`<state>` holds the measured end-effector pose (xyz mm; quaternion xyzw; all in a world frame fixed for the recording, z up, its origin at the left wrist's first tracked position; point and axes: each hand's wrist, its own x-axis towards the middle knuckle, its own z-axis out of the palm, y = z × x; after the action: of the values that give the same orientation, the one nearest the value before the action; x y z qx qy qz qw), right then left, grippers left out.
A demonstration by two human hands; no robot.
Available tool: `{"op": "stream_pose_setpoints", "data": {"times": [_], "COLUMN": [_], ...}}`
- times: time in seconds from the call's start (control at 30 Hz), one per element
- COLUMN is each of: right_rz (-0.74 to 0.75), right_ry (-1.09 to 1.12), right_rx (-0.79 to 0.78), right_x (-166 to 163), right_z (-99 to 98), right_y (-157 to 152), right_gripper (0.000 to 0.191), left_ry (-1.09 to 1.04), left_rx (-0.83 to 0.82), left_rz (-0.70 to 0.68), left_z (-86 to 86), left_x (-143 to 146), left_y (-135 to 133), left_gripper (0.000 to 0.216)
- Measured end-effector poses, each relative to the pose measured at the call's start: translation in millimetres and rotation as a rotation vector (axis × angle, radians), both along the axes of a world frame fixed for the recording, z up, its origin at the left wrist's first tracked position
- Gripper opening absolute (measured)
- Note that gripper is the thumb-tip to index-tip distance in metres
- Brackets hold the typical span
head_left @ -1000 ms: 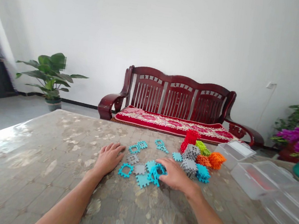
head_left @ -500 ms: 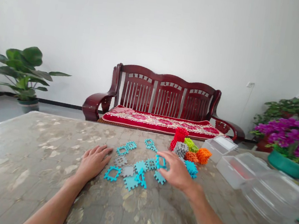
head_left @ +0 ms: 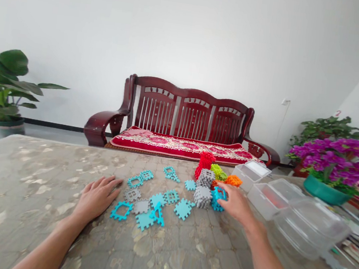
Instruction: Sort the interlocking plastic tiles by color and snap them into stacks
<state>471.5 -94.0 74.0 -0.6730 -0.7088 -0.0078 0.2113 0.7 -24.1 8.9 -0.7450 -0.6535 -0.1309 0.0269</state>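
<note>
My right hand (head_left: 238,204) has its thumb and fingers around a blue interlocking frame tile (head_left: 219,194), at the stack of blue tiles; whether the tile rests fully on the stack cannot be made out. My left hand (head_left: 99,195) lies flat on the table, fingers stretched out, holding nothing. Between the hands are loose notched tiles: a blue frame (head_left: 121,211), a grey window tile (head_left: 132,194), a grey square (head_left: 141,206), a blue triangle (head_left: 157,215) and several light-blue squares (head_left: 183,209). Grey tile stacks (head_left: 203,196) stand beside the blue one.
Behind are red (head_left: 204,164), lime green (head_left: 218,172) and orange (head_left: 233,180) tile stacks. To the right stand clear plastic boxes (head_left: 266,202) and purple flowers in a teal pot (head_left: 327,189). A wooden bench (head_left: 193,114) is beyond the table (head_left: 135,257).
My right hand has carried the blue frame tile rightward to the blue stack, uncovering light-blue squares and grey stacks. The view has turned slightly right. My left hand stays flat on the table.
</note>
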Motion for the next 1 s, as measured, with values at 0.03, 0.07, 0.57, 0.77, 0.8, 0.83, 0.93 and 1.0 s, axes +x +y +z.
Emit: {"op": "stream_pose_setpoints", "data": {"times": [0.03,0.07,0.57,0.77,0.8,0.83,0.93,1.0], "right_rz": [0.007,0.016,0.031,0.073,0.087,0.099,0.110,0.108], "right_ry": [-0.010,-0.022,-0.136,-0.143,-0.142,-0.142,-0.154,-0.160], "right_rx": [-0.006,-0.012,-0.088,-0.096,-0.087,-0.080,-0.085,-0.097], "right_x": [-0.9,-1.5,-8.0,-3.9,-3.9,-4.1,-5.5,-6.2], "right_z": [0.1,0.5,-5.5,-4.8,-4.9,-5.2,-6.4,-6.1], "right_y": [0.4,0.6,4.0,2.7,2.4,2.1,1.4,0.8], "right_gripper": [0.061,0.060,0.061,0.058,0.057,0.056,0.049,0.046], "left_ry": [0.004,0.007,0.023,0.010,0.014,0.018,0.022,0.023], "left_rx": [-0.003,-0.006,-0.010,-0.005,-0.005,-0.005,-0.006,-0.010], "left_rz": [-0.001,-0.003,0.002,0.009,0.011,0.013,0.005,-0.001], "left_z": [-0.2,-0.4,1.7,-1.2,-1.8,-2.2,-2.3,-1.3], "left_x": [-0.4,-0.7,0.2,-1.0,-1.3,-1.5,-1.8,-1.6], "left_y": [0.3,0.5,0.0,1.4,1.7,1.9,1.8,1.2], "left_gripper": [0.046,0.046,0.046,0.046,0.046,0.046,0.047,0.047]}}
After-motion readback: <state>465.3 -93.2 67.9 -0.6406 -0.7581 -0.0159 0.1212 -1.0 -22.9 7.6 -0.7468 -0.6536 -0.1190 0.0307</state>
